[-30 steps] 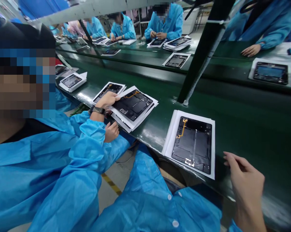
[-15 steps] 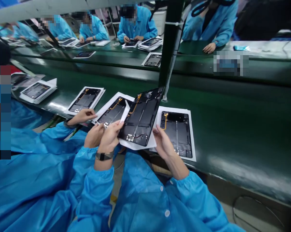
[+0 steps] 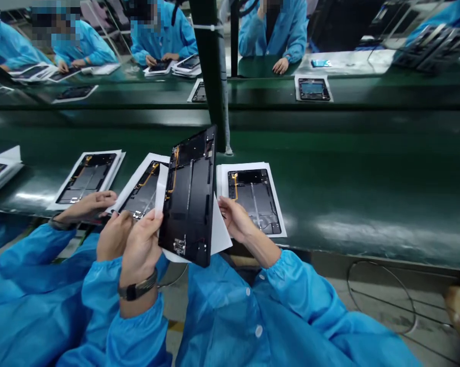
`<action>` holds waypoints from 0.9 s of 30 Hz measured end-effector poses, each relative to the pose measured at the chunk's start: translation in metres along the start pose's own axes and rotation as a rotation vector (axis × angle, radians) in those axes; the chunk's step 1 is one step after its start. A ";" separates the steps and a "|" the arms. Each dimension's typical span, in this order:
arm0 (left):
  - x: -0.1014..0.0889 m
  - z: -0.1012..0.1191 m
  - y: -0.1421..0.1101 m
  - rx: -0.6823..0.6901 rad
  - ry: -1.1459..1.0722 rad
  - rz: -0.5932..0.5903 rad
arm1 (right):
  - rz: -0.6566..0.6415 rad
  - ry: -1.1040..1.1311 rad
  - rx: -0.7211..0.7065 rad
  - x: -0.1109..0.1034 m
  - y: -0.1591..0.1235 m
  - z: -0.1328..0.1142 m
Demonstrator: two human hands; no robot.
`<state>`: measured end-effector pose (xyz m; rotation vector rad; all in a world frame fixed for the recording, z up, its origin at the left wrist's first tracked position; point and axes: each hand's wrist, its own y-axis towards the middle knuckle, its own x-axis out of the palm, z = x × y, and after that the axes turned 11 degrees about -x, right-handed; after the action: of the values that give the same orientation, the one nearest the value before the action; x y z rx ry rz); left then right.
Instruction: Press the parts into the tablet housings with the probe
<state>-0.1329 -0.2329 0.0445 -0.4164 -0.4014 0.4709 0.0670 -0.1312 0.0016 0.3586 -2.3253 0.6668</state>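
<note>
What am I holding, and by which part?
Your left hand grips a black rectangular tablet shell and white paper at the lower left edge; whether your right hand grips is unclear.

I see cool, fairly dim light, whitish glare streaking the green workbench (image 3: 367, 168) before me; my left hand (image 3: 140, 247) looks fairly clear, the co-workers opposite (image 3: 176, 33) soft and partly pixelated, the right edge stretched and darkened

Green post (image 3: 210, 76) (white tie (image 3: 207, 27) around it), looped cable (image 3: 411, 300) on floor (image 3: 367, 280).
</note>
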 end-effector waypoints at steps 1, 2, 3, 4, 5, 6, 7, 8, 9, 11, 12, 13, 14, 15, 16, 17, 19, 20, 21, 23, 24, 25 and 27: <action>0.000 -0.001 -0.002 -0.006 0.000 0.006 | -0.011 -0.008 0.002 -0.002 0.002 -0.001; 0.001 -0.002 -0.004 -0.015 -0.002 0.009 | -0.032 -0.036 0.002 -0.003 0.004 -0.001; 0.001 -0.004 -0.005 -0.022 -0.004 0.012 | -0.059 -0.078 -0.002 -0.005 0.006 0.000; 0.002 -0.005 -0.006 -0.027 -0.005 0.013 | -0.084 -0.126 -0.013 -0.006 0.008 0.001; 0.002 -0.007 -0.007 -0.029 -0.004 0.012 | -0.104 -0.171 -0.027 -0.007 0.008 0.003; 0.002 -0.009 -0.008 -0.028 -0.002 0.009 | -0.114 -0.205 -0.040 -0.008 0.008 0.004; 0.002 -0.010 -0.009 -0.026 0.001 0.005 | -0.114 -0.225 -0.052 -0.008 0.007 0.003; 0.002 -0.011 -0.010 -0.021 0.002 0.005 | -0.104 -0.234 -0.071 -0.009 0.005 0.001; 0.003 -0.013 -0.010 -0.015 0.002 0.008 | -0.091 -0.241 -0.099 -0.010 0.003 -0.003; 0.005 -0.017 -0.009 -0.005 0.004 0.011 | -0.049 -0.247 -0.168 -0.014 -0.003 -0.017; 0.007 -0.020 -0.007 0.003 0.006 0.013 | -0.019 -0.250 -0.208 -0.017 -0.006 -0.026; 0.011 -0.025 -0.004 0.011 0.011 0.011 | 0.015 -0.255 -0.248 -0.022 -0.009 -0.035; 0.016 -0.030 0.000 0.017 0.022 0.002 | 0.050 -0.265 -0.286 -0.028 -0.012 -0.044; 0.022 -0.036 0.004 0.023 0.045 -0.012 | 0.085 -0.282 -0.325 -0.035 -0.014 -0.054; 0.030 -0.044 0.009 0.031 0.077 -0.028 | 0.118 -0.304 -0.359 -0.043 -0.016 -0.062; 0.039 -0.052 0.015 0.038 0.113 -0.045 | 0.150 -0.331 -0.389 -0.052 -0.018 -0.070; 0.059 -0.068 0.025 0.048 0.179 -0.082 | 0.211 -0.404 -0.436 -0.072 -0.020 -0.084; 0.069 -0.076 0.030 0.054 0.203 -0.098 | 0.240 -0.454 -0.461 -0.083 -0.021 -0.090; 0.078 -0.083 0.034 0.058 0.227 -0.115 | 0.264 -0.520 -0.487 -0.093 -0.020 -0.096; 0.094 -0.094 0.041 0.063 0.288 -0.153 | 0.292 -0.669 -0.527 -0.113 -0.018 -0.106; 0.100 -0.097 0.044 0.069 0.328 -0.166 | 0.297 -0.735 -0.538 -0.121 -0.017 -0.111; 0.104 -0.098 0.047 0.077 0.371 -0.169 | 0.300 -0.785 -0.543 -0.128 -0.015 -0.114; 0.108 -0.097 0.052 0.099 0.459 -0.146 | 0.305 -0.841 -0.541 -0.137 -0.011 -0.119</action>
<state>-0.0177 -0.1640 -0.0323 -0.3825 0.0367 0.2406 0.2356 -0.0647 -0.0123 0.0138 -3.2721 -0.0470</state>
